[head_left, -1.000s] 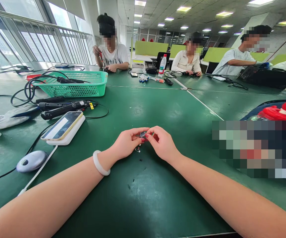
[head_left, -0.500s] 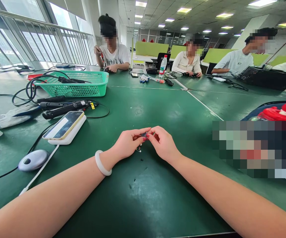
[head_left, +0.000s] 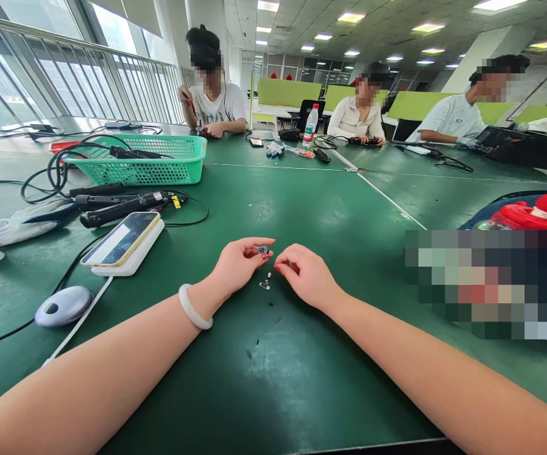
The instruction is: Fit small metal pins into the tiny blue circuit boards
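Green bench (head_left: 330, 385) stretches out here, and over it the left hand (head_left: 236, 268) pinches a small dark component (head_left: 263, 250) between thumb and fingers. The right hand (head_left: 309, 273) is just beside it, thumb and forefinger drawn together; whether they grip anything, I can't tell. Tiny loose pieces (head_left: 264, 286) lie nearby.

Table (head_left: 273, 392), centre: component (head_left: 263, 250) in the left hand (head_left: 236, 265); right hand (head_left: 309, 275) just right of it; small parts (head_left: 264, 286) on the table, between and nearer than the hands. Left: phone (head_left: 122, 239) on flat pad (head_left: 152, 248); oval device (head_left: 65, 308) before it; handheld tools (head_left: 124, 210) behind; glove (head_left: 8, 229) left of tools; basket (head_left: 169, 172) behind tools. Far side: bottle (head_left: 310, 127); co-worker (head_left: 219, 104) beyond basket. Right: lid (head_left: 529, 216)
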The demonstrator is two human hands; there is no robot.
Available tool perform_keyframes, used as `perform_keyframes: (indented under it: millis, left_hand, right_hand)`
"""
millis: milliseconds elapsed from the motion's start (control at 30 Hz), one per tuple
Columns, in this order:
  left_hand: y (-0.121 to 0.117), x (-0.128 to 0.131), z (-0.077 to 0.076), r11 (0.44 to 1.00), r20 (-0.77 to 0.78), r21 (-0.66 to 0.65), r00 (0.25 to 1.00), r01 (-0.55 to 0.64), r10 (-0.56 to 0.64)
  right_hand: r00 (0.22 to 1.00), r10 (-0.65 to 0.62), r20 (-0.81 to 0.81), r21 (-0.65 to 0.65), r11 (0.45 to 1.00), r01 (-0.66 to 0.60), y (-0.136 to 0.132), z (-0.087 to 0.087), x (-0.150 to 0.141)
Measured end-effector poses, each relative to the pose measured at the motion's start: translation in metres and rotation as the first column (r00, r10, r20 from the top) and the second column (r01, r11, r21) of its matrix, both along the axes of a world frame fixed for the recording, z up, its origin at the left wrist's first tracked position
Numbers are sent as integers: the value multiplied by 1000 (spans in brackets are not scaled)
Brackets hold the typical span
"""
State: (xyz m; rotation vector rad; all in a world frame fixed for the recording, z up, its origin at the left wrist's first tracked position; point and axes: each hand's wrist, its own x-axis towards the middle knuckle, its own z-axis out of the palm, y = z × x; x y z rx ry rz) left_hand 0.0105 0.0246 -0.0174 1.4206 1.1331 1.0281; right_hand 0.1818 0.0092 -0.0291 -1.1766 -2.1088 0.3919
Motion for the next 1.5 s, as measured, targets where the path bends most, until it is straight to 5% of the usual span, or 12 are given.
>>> perform_keyframes:
  millis: [133,333,633,867,1100,1500]
  left_hand:
    - [3,-2,-3,995,-61,-62,995,-82,78]
    - [0,2,1,993,-5,-92,997,-76,75]
    - [2,3,-4,994,66,-112,998,5,2]
    - [1,-3,-1,999,-135,21,991,29,-26]
    - [5,-6,-7,995,-205,64,977,80,-66]
    - [7,-8,-9,991,-328,80,942,103,-71]
  right_hand:
    - [982,122,145,28,991,-128,2,-6,-2]
    - [968,88,236,-29,996,-83,4,-7,-5]
    - [999,-23,-36,-134,991,18,7,-2,0]
    - [993,-49,109,-204,976,71,14,-1,15]
    - [998,9,65,-275,961,10,16,-1,20]
    - [974,75,213,-176,984,-38,20,0,33]
